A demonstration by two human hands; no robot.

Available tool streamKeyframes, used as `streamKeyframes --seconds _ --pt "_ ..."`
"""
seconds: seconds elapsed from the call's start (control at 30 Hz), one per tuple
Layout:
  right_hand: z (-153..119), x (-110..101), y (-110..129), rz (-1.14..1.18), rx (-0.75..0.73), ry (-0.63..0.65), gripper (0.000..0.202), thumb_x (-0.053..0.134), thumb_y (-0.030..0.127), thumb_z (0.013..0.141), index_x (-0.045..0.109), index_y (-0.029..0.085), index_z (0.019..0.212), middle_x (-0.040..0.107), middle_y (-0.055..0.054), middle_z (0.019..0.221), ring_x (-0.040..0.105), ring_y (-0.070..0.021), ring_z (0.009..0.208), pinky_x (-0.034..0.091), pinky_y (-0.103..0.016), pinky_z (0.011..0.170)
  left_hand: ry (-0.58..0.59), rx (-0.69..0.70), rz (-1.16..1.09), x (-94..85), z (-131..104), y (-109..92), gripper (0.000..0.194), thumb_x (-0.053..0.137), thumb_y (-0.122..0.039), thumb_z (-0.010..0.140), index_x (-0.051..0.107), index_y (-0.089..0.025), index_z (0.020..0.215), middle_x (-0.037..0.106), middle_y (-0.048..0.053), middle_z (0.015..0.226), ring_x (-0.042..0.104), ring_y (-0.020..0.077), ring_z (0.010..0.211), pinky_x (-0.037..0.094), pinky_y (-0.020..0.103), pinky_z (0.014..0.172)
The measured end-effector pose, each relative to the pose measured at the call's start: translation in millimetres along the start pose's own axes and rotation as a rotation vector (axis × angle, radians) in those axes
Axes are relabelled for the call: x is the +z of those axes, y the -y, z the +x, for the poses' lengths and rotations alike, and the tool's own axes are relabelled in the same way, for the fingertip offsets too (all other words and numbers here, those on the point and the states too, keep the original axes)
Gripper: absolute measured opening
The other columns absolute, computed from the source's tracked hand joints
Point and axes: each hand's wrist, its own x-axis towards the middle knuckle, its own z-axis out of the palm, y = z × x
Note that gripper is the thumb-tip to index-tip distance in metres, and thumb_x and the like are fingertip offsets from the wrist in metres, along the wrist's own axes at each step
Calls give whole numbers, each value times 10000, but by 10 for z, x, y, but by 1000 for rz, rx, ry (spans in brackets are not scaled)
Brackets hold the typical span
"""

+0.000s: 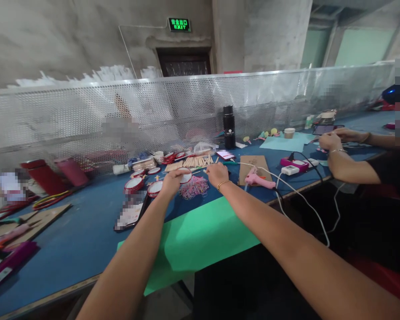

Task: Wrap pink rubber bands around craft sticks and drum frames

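Note:
My left hand (172, 181) grips the edge of a small round disc (186, 176) with a white face and a red rim, perhaps a little drum. To its right, my right hand (217, 174) is closed, fingertips together, by the thin sticks; whatever it pinches is too small to make out. Just below both hands lies a tangled heap of pink and purple bands (194, 187). More white-faced red rings (155, 188) lie left of my left hand. Pale wooden sticks (190, 163) are spread behind the hands. A green sheet (200, 240) hangs over the table's front edge.
A pink glue gun (259, 179) rests on a brown board (253, 164), with white cables to the right. A black bottle (229, 128) stands before the perforated metal screen (186, 104). A phone (132, 213) lies at left. At right, a co-worker's hands (333, 138) hold something.

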Motion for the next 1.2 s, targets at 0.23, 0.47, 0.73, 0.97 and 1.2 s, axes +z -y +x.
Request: streamKeyframes --seconds 0.23,0.47,0.73,0.97,1.2 --pt "51 88 46 221 -27 -46 222 507 227 976 722 237 1035 768 -47 1067 673 -211 1024 467 -297 886 11 151 318 -23 21 44 299 618 -291 760 792 -207 989 744 88 1091 658 290 1100 473 441 1036" --pt "13 35 146 408 -24 -96 168 583 217 939 710 240 1046 780 -25 1023 699 -199 1008 495 -297 891 3 195 402 29 -6 45 367 665 -319 773 750 -204 1111 702 100 1170 636 282 1096 492 421 1004" --pt "-142 28 301 504 -221 -125 97 645 162 890 727 210 907 772 -37 959 692 -192 970 496 -297 895 118 250 407 29 -63 -38 168 650 -320 810 784 -228 853 712 55 902 653 231 886 513 345 854" --pt "-188 74 335 579 -199 -122 150 641 110 852 722 194 947 778 -53 921 711 -200 888 519 -310 815 116 275 393 2 -102 -64 195 610 -260 810 803 -232 826 702 41 829 645 211 797 487 304 750" --pt "-179 82 314 592 -155 -120 130 636 128 845 727 203 898 774 -40 854 714 -195 824 527 -300 756 145 295 352 -2 -113 -129 209 634 -331 835 815 -229 815 654 22 709 610 187 717 450 289 688"
